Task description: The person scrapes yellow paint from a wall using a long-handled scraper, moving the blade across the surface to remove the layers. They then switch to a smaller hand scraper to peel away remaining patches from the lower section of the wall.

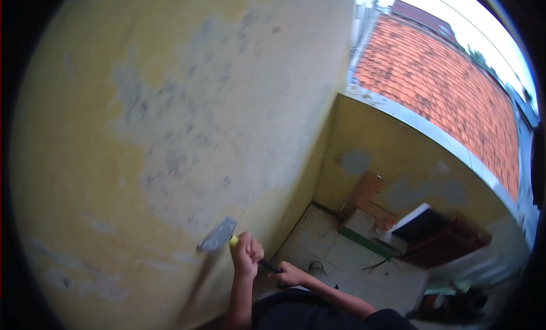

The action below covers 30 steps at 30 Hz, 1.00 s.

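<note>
A long-handled scraper (218, 234) with a wide grey metal blade, a yellow collar and a dark handle is held in both hands. My left hand (248, 254) is wrapped round the handle just below the yellow collar. Lower down, near the handle's end, my right hand (289, 275) grips it too. The blade lies at or very near the yellow wall (114, 199); whether its edge touches cannot be made out. Above the blade spreads a large pale patch (244, 131) with grey spots, where the yellow paint is gone.
A low wall (335, 131) meets the tall one at a corner on the right. By it, on the tiled floor (315, 233), stand cardboard boxes (360, 222) and a dark red crate (443, 244). Beyond the ledge (421, 120) is an orange tiled roof (438, 85).
</note>
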Tool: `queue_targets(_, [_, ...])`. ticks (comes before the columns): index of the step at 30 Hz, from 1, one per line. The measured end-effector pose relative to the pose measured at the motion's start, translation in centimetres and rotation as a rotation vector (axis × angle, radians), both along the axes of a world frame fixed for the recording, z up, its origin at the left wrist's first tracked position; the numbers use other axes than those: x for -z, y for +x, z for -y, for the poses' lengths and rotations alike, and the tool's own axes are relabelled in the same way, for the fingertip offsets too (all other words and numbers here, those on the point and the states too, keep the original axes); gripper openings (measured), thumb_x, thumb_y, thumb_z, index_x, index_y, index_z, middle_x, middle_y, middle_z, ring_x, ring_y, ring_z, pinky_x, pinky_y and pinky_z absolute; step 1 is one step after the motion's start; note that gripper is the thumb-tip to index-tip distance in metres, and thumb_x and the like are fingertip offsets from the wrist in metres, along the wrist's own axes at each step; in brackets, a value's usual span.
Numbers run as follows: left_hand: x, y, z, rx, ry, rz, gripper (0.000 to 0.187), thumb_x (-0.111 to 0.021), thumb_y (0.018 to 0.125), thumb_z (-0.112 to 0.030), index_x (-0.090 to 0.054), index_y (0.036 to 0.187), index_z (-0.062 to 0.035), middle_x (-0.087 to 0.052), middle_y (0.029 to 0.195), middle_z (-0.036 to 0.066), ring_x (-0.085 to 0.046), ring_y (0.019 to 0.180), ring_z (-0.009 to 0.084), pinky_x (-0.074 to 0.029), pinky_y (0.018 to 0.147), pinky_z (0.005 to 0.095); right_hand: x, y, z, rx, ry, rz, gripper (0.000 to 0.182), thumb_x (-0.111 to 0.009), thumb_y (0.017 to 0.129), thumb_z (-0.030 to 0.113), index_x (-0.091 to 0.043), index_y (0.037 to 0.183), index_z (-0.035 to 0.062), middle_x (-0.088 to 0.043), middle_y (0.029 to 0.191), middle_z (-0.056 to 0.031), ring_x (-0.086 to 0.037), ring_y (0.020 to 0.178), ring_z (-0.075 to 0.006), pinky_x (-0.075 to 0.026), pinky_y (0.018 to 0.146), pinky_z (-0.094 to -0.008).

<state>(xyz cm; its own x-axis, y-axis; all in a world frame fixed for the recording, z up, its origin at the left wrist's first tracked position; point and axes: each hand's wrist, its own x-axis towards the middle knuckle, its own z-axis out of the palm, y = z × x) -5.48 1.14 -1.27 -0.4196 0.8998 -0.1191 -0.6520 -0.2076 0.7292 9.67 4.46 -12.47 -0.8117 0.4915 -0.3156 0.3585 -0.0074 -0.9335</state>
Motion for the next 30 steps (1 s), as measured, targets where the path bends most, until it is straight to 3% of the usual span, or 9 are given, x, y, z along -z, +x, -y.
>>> queue_targets(2, [0.7, -0.1, 0.0, 0.008, 0.001, 0.029, 0.041, -0.05, 0.095, -0.026, -0.03, 0.061, -0.0147, -0.026, 0.044, -0.003, -0.019, 0.035, 0.007, -0.016, 0.035, 0.0259, 0.4, 0.1, 0.2, 0.007, -0.009, 0.007, 0.049, -0.066, 0.081, 0.037, -0.049, 0.054, 0.0001, -0.041, 0.048, -0.0003, -0.04, 0.046, -0.0107, -0.034, 0.045, -0.0357])
queue_targets(5, [1.0, -0.1, 0.0, -0.009, -0.041, 0.031, 0.041, -0.049, 0.095, -0.025, -0.03, 0.061, -0.0137, -0.026, 0.044, -0.002, -0.02, 0.035, 0.0071, -0.016, 0.035, 0.026, -1.4, 0.1, -0.2, -0.042, -0.013, 0.118, 0.042, -0.064, 0.081, 0.032, -0.056, 0.06, -0.0037, -0.05, 0.051, -0.0085, -0.047, 0.049, -0.0155, -0.039, 0.05, -0.038])
queue_targets(11, [1.2, 0.2, 1.0, -0.037, -0.037, 0.046, 0.04, -0.047, 0.095, -0.025, -0.029, 0.06, -0.0146, -0.023, 0.045, -0.003, -0.017, 0.036, 0.0083, -0.018, 0.037, 0.0271, -1.6, 0.6, 0.0, -0.08, 0.039, 0.226, 0.043, -0.064, 0.082, 0.032, -0.054, 0.061, -0.0047, -0.047, 0.051, -0.0112, -0.046, 0.048, -0.0172, -0.039, 0.05, -0.0394])
queue_targets(12, [1.0, 0.2, 1.3, -0.045, -0.032, 0.054, 0.04, -0.047, 0.095, -0.025, -0.029, 0.06, -0.0146, -0.023, 0.045, -0.003, -0.017, 0.036, 0.0082, -0.018, 0.037, 0.0271, -1.6, 0.9, 0.2, -0.073, 0.016, 0.201, 0.048, -0.067, 0.081, 0.035, -0.048, 0.058, -0.0029, -0.041, 0.05, -0.0029, -0.038, 0.049, -0.0109, -0.032, 0.046, -0.0369])
queue_targets(17, [-0.9, 0.1, 2.6, -0.071, 0.011, 0.059, 0.04, -0.046, 0.095, -0.024, -0.03, 0.06, -0.0146, -0.023, 0.045, -0.003, -0.017, 0.036, 0.0082, -0.018, 0.037, 0.0271, -4.9, 0.7, 0.9, -0.059, 0.052, 0.188, 0.048, -0.066, 0.083, 0.034, -0.05, 0.059, -0.005, -0.041, 0.049, -0.0045, -0.038, 0.048, -0.0121, -0.032, 0.046, -0.0378])
queue_targets(27, [-1.1, -0.6, 2.8, -0.05, 0.065, 0.056, 0.04, -0.043, 0.097, -0.02, -0.03, 0.06, -0.0127, -0.027, 0.045, -0.002, -0.019, 0.037, 0.0074, -0.019, 0.037, 0.0264, -5.4, -0.1, 0.5, -0.092, 0.096, 0.236, 0.045, -0.064, 0.083, 0.032, -0.052, 0.061, -0.0052, -0.041, 0.049, -0.0051, -0.038, 0.047, -0.0126, -0.032, 0.046, -0.0383])
queue_targets(30, [-1.2, -0.6, 2.9, -0.05, 0.054, 0.048, 0.04, -0.042, 0.097, -0.019, -0.03, 0.06, -0.0125, -0.027, 0.045, -0.001, -0.019, 0.037, 0.0075, -0.019, 0.037, 0.0265, -5.2, -0.2, 0.4, -0.115, 0.061, 0.243, 0.039, -0.063, 0.081, 0.027, -0.054, 0.064, -0.0078, -0.047, 0.052, -0.0198, -0.046, 0.047, -0.0268, -0.039, 0.053, -0.0442])
